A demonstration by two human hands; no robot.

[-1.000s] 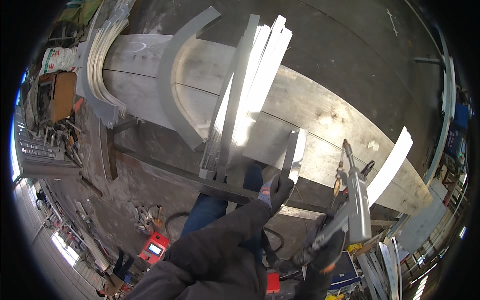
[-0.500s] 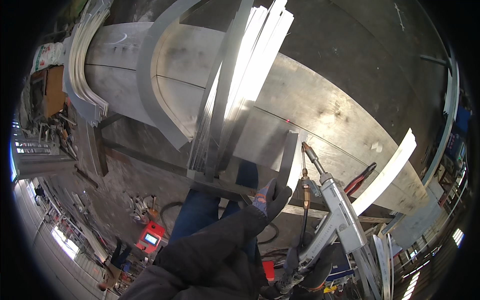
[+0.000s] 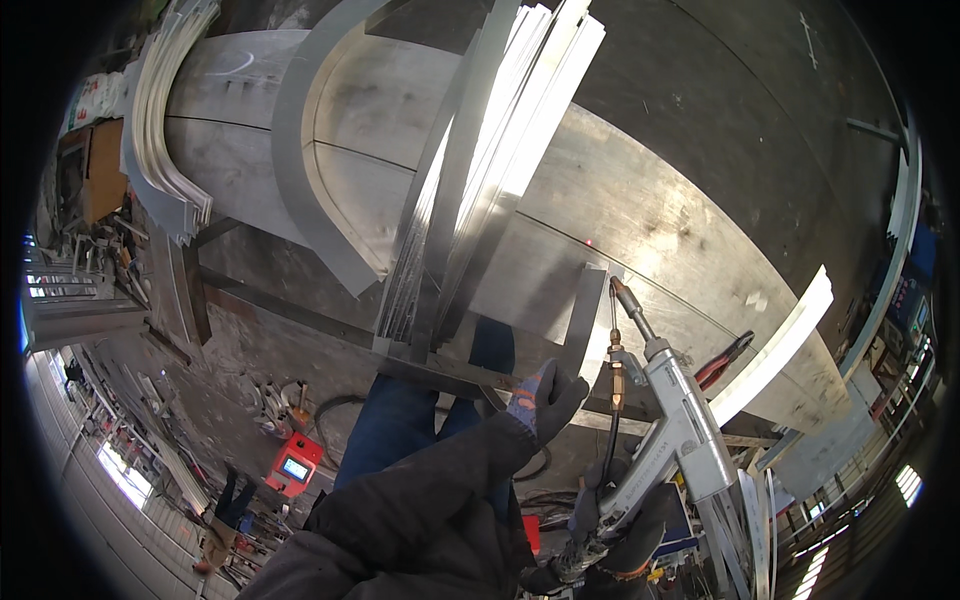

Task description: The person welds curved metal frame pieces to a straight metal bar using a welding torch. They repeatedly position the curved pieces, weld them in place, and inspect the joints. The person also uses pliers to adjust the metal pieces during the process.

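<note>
My gloved left hand (image 3: 549, 402) has its fingers curled round the near end of a narrow, curved metal strip (image 3: 584, 320). The strip's far end rests on a large tapering metal plate (image 3: 690, 255), close to the thin dark seam along its middle. My right hand (image 3: 590, 505), also dark-gloved and partly hidden, grips the handle of a grey welding gun (image 3: 680, 415). The gun's nozzle points at the plate beside the strip's far end, with a thin wire feed tube (image 3: 615, 345) alongside. A small red light dot shows near the seam.
A tall bundle of metal strips (image 3: 500, 150) stands across the plate, beside a curved grey arch piece (image 3: 295, 165). More bent strips (image 3: 155, 120) sit far left. Right of the gun lie red-handled pliers (image 3: 725, 362) and a bright strip (image 3: 780, 350). A red box with a screen (image 3: 295, 465) is on the floor.
The view has shifted slightly. The gun's nozzle and the red dot have moved a little to the right in the picture. Both hands keep their grips.
</note>
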